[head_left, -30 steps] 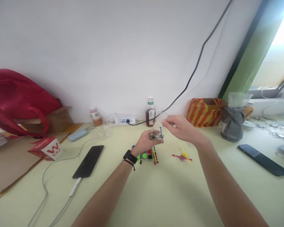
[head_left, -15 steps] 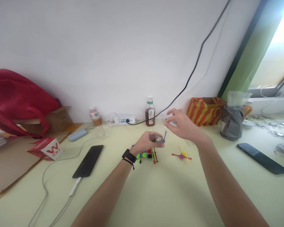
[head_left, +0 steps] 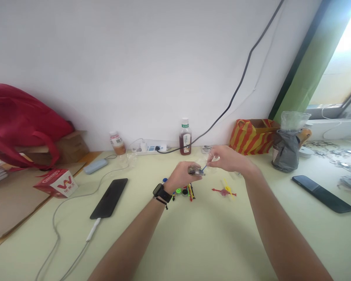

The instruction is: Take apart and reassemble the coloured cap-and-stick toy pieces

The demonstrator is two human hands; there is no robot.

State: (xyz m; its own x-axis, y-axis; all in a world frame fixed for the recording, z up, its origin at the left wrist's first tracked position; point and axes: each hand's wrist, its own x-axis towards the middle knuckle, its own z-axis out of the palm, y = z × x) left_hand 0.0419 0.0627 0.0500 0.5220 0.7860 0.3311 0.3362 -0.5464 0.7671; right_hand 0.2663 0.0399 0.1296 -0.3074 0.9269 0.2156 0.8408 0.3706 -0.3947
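My left hand (head_left: 183, 175), with a black watch on its wrist, is closed around a small clear plastic piece (head_left: 195, 171). A thin blue plastic stick (head_left: 204, 168) sticks up from its right end. With thumb and index finger together, my right hand (head_left: 224, 159) pinches at the stick's upper tip. Beneath my left hand lie small coloured parts: a green disc (head_left: 178, 191), a black disc (head_left: 185, 192) and several thin pointers (head_left: 191, 194), partly hidden by the hand. Right of them rests a spinner (head_left: 225, 192) with red and yellow pointers.
Behind my hands stand a dark drink bottle (head_left: 185, 137) and a power strip (head_left: 155, 147). A black phone (head_left: 109, 199) on a cable and a red-white box (head_left: 57, 183) lie left. On the right are a striped bag (head_left: 250, 137), a grey bag (head_left: 285, 152) and another phone (head_left: 321, 194).
My right hand has come down and in to the left, its fingers closing at the tip of the blue stick. The stick now leans lower; my left hand has barely moved.
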